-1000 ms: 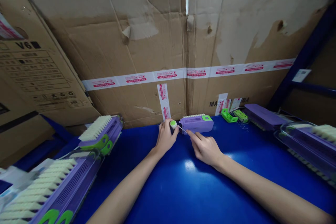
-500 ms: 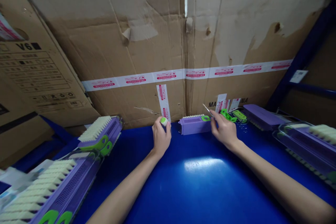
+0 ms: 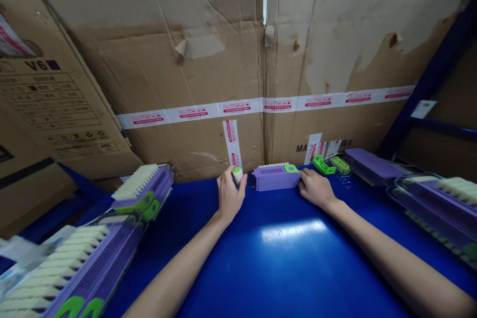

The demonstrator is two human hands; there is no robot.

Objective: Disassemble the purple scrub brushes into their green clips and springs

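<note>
My left hand [image 3: 230,194] has its thumb and fingers round a small white bottle with a green top [image 3: 237,175], near the back of the blue table. To the right of it lies a long purple casing [image 3: 278,179] with a slotted side, a green end piece and a row of pale bristles along its top. At that casing's right end, my right hand [image 3: 316,188] rests low with its fingers curled together. Whatever it holds is hidden. Just behind this hand lie a green plastic bracket [image 3: 323,165] and a flat green part [image 3: 340,165].
Stacked purple brush units [image 3: 143,191] line the left side, with larger ones [image 3: 85,263] nearer me. More purple units [image 3: 439,203] are at the right. A taped cardboard wall [image 3: 194,74] closes off the back of the blue table [image 3: 238,268]. A blue frame post [image 3: 425,74] stands right.
My right hand has come down to the casing's end, and the thin metallic tool it held is out of sight. My left fingers have loosened slightly round the bottle, which shows more.
</note>
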